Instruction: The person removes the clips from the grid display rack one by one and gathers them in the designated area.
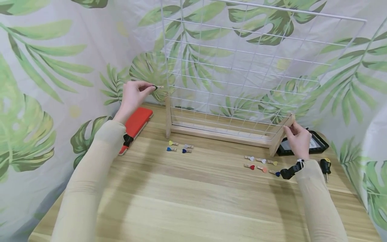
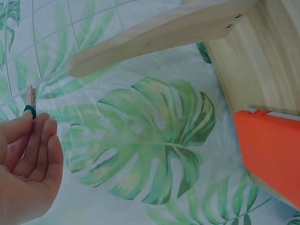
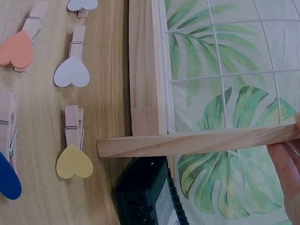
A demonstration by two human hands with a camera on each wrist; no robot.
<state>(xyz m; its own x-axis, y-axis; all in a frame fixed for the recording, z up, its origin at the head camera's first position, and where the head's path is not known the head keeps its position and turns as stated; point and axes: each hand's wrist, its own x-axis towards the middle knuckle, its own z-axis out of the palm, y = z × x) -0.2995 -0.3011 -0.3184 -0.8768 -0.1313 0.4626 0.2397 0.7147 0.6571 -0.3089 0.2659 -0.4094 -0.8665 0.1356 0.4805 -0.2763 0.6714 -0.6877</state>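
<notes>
My left hand (image 1: 135, 97) pinches a small wooden clothespin (image 2: 31, 96) by its dark green end. The pin's bare wooden tip points at the left edge of the white wire grid (image 1: 231, 69), close beside it in the head view. That grid stands upright in a wooden frame (image 1: 222, 135). On the far side, my right hand (image 1: 297, 139) holds the frame's right wooden upright (image 3: 201, 143) near its top, fingers and thumb on either side. Below the grid's left end lie several heart clothespins, among them a yellow one (image 1: 173, 143) and a light blue one (image 1: 171, 149).
More heart clothespins, including a red one (image 1: 249, 166), lie in two rows before the frame's right end. A red case (image 1: 137, 122) rests at the left. At the right are a black tray-like item (image 1: 321, 143) and a screwdriver (image 1: 325, 168). Leaf-patterned cloth (image 1: 45, 84) hangs behind.
</notes>
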